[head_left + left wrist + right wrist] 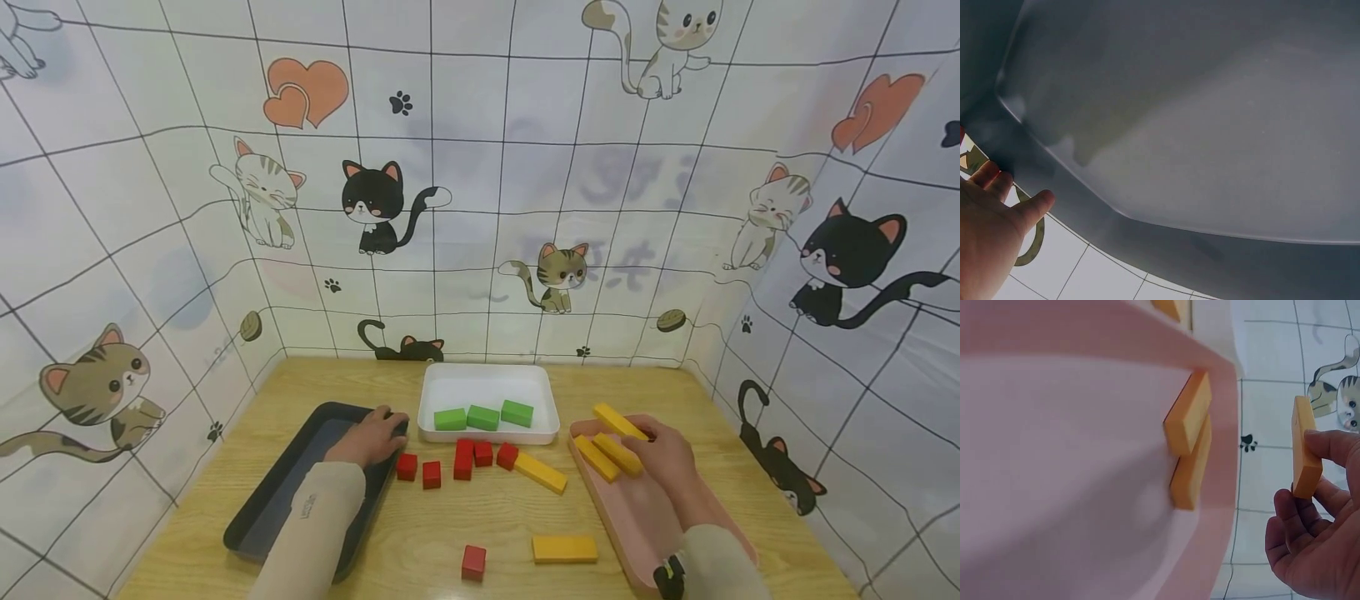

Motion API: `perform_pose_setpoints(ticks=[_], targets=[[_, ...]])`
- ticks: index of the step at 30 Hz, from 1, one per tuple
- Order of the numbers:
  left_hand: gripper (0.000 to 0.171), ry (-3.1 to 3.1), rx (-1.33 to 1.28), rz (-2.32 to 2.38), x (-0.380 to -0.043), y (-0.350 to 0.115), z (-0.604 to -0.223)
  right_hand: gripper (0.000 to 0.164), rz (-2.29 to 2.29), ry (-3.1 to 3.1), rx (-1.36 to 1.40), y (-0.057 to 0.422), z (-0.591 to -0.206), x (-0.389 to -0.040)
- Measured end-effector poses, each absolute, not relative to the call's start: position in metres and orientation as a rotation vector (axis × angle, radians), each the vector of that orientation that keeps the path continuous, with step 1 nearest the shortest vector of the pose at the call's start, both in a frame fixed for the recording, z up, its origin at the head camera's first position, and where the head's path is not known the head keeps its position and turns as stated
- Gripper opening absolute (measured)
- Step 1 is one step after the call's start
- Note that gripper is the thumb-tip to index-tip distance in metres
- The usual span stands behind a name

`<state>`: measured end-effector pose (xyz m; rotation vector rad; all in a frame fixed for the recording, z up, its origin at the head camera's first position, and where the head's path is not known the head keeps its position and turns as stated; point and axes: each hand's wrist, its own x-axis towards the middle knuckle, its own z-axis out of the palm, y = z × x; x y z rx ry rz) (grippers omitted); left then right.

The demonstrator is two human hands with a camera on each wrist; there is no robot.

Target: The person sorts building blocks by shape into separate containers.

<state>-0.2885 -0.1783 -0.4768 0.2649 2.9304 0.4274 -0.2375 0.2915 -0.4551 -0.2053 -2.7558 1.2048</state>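
My right hand (663, 454) pinches a yellow block (1304, 447) between thumb and fingers, raised over the far end of the pink tray (648, 517). Below it, two yellow blocks (1192, 440) lie inside that tray, side by side against its far wall. On the left, my left hand (367, 437) rests at the far right corner of the dark grey tray (258, 512). Its fingers (1000, 184) touch the rim, and the thumb stretches across the wall in the left wrist view. No block shows in the dark tray.
A white tray (487, 379) at the back holds three green blocks (483, 417). Several red blocks (431, 475) lie in front of it, beside a yellow block (542, 473). Nearer the front are a red block (473, 563) and another yellow block (564, 549). Cat-printed cloth surrounds the table.
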Motion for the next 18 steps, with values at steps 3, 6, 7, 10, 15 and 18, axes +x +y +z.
perform_pose_setpoints(ticks=[3,6,7,10,15,18], targets=[[0.044,2.938,0.274,0.416,-0.289,-0.179,-0.478,0.042,1.151,-2.782,-0.278,0.301,-0.459,-0.237],[0.045,2.94,0.273,0.409,-0.289,-0.179,-0.479,0.049,1.082,-2.809,-0.316,0.31,-0.464,-0.237],[0.045,2.941,0.273,0.408,-0.289,-0.179,-0.478,0.051,1.071,-2.815,-0.328,0.312,-0.465,-0.237],[0.045,2.94,0.271,0.414,-0.289,-0.179,-0.478,0.053,1.048,-2.826,-0.351,0.318,-0.469,-0.237],[0.044,2.937,0.274,0.419,-0.291,-0.179,-0.479,0.055,1.048,-2.821,-0.441,0.323,-0.474,-0.237],[0.044,2.932,0.27,0.423,-0.291,-0.178,-0.479,0.058,1.021,-2.835,-0.441,0.325,-0.475,-0.238]])
